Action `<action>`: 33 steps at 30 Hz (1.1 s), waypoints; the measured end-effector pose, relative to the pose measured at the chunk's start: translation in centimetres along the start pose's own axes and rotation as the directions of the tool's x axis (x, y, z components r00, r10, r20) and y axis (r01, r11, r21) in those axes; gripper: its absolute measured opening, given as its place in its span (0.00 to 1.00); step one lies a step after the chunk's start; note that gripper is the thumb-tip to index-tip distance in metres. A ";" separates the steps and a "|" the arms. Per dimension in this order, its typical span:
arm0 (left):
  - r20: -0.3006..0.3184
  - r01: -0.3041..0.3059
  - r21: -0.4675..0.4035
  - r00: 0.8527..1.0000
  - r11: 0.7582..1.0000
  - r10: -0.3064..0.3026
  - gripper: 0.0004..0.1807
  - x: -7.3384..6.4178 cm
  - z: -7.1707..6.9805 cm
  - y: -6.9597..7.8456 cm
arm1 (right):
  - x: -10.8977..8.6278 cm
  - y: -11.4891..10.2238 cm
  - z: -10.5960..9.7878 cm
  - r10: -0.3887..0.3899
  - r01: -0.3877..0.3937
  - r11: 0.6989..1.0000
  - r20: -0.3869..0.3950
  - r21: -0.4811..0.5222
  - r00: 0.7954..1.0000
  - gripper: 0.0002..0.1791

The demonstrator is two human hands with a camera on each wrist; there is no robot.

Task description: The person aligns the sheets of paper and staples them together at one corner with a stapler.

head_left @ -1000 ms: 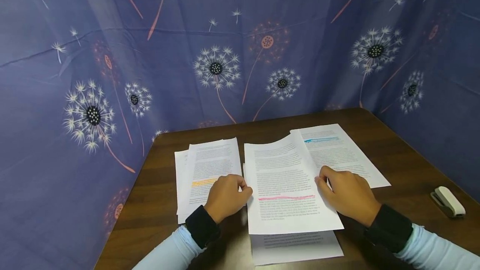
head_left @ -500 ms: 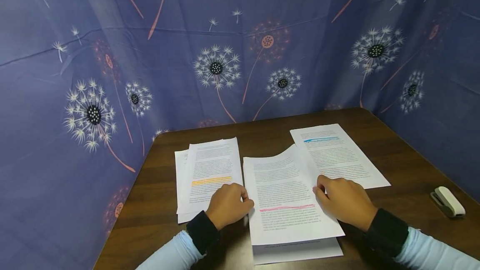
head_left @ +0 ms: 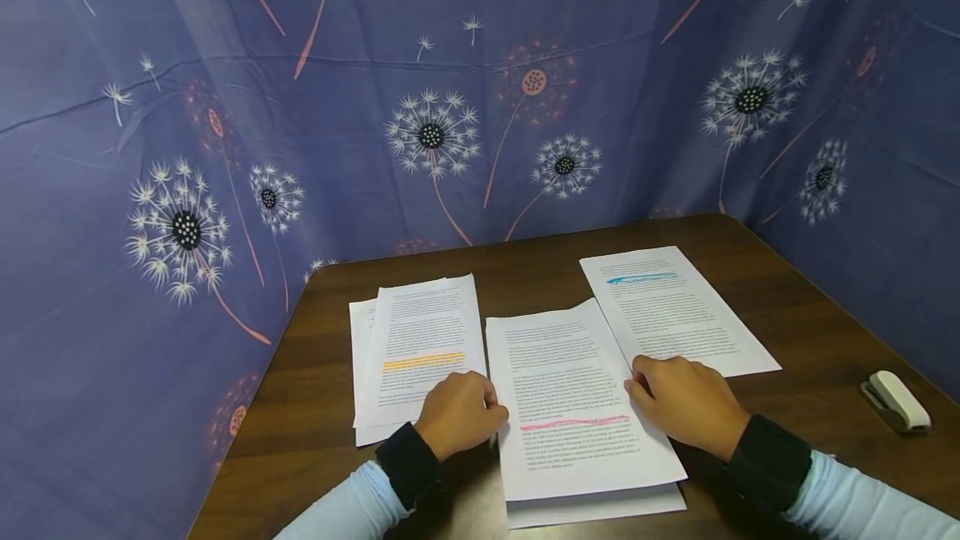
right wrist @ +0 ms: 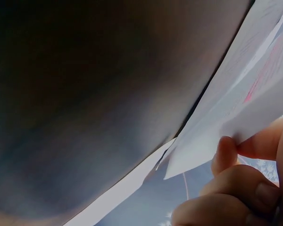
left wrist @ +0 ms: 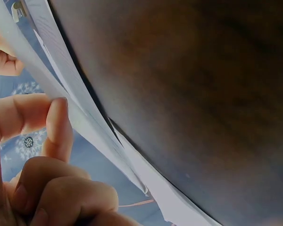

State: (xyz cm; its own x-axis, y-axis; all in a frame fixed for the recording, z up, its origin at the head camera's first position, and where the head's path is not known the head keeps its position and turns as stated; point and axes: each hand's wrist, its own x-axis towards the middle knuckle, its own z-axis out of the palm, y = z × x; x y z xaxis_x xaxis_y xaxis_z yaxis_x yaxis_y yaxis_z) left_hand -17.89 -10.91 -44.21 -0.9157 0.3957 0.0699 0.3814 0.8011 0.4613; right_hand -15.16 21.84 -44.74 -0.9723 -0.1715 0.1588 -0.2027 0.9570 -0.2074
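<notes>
A printed sheet of paper with a pink highlighted line [head_left: 570,382] is held by its two side edges, low over another sheet [head_left: 600,507] whose bottom strip shows beneath it. My left hand [head_left: 459,415] pinches the left edge between thumb and index finger; the left wrist view shows that pinch, with the other fingers [left wrist: 75,193] curled below. On the opposite edge my right hand [head_left: 690,402] does the same, and in the right wrist view the thumb and index finger [right wrist: 225,153] meet on the paper, which is raised above the sheet under it.
Left of the hands lie overlapping sheets, the top one with orange highlighting [head_left: 423,332]. A sheet with a blue highlighted line [head_left: 675,315] lies at the back right. A white stapler [head_left: 896,402] sits near the right edge of the brown table [head_left: 810,315]. A dandelion-patterned curtain [head_left: 480,123] hangs behind.
Both hands have brought the pink-marked sheet down and toward the person, so it covers more of the sheet beneath and no longer overlaps as much of the blue-marked one.
</notes>
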 end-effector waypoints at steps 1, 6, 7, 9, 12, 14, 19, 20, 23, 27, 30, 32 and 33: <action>0.004 0.002 0.000 1.000 1.000 -0.002 0.13 0.0 0.0 0.0 | 0.0 0.0 0.0 0.002 -0.002 1.000 0.004 0.002 1.000 0.11; 0.024 0.014 -0.004 1.000 1.000 -0.014 0.12 0.2 0.2 -0.1 | 0.1 -0.1 0.1 0.018 -0.018 1.000 0.047 0.007 0.999 0.09; 0.029 0.015 -0.005 0.999 1.000 -0.015 0.12 0.2 0.2 -0.2 | 0.1 0.0 0.2 0.018 -0.019 1.000 0.057 0.009 0.998 0.09; 0.042 0.019 -0.002 0.999 1.000 -0.019 0.12 0.2 0.4 -0.2 | 0.1 0.0 0.2 0.025 -0.026 1.000 0.074 0.013 0.997 0.08; 0.059 0.017 0.007 0.998 1.000 -0.018 0.13 0.3 0.6 -0.2 | 0.2 0.0 0.4 0.030 -0.032 0.999 0.091 0.021 0.995 0.08; 0.066 0.017 0.012 0.998 1.000 -0.018 0.13 0.3 0.6 -0.2 | 0.2 0.0 0.5 0.035 -0.037 0.999 0.098 0.023 0.995 0.09; 0.068 0.011 0.024 0.998 1.000 -0.013 0.13 0.3 0.6 -0.2 | 0.2 0.0 0.5 0.034 -0.037 0.999 0.106 0.021 0.994 0.08; 0.071 0.011 0.024 0.997 1.000 -0.013 0.13 0.3 0.6 -0.2 | 0.2 0.0 0.5 0.036 -0.039 0.999 0.107 0.020 0.994 0.08; 0.074 0.008 0.029 0.997 1.000 -0.010 0.13 0.3 0.6 -0.3 | 0.2 0.0 0.6 0.036 -0.039 0.999 0.106 0.021 0.994 0.08; 0.066 0.003 0.042 0.998 0.999 -0.005 0.13 0.3 0.7 -0.5 | 0.2 0.2 0.6 0.023 -0.025 1.000 0.085 0.016 0.996 0.12; 0.059 0.001 0.043 0.998 0.999 -0.003 0.13 0.4 0.7 -0.7 | 0.2 0.4 0.7 0.016 -0.017 1.000 0.071 0.009 0.997 0.13; 0.058 0.005 0.042 0.998 0.999 -0.007 0.13 0.4 0.7 -0.8 | 0.2 0.4 0.8 0.015 -0.015 1.000 0.068 0.009 0.998 0.12; 0.059 0.005 0.038 0.998 0.999 -0.008 0.13 0.4 0.6 -0.8 | 0.2 0.4 0.8 0.014 -0.014 1.000 0.065 0.010 0.998 0.12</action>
State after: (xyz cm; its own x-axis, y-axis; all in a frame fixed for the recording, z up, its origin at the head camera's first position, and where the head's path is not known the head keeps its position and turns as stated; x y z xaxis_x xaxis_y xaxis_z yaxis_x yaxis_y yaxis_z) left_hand -18.52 -11.09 -45.11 -0.9095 0.4154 0.0140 0.3810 0.8198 0.4274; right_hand -15.57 22.03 -45.53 -0.9805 -0.1734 0.0924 -0.1899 0.9571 -0.2190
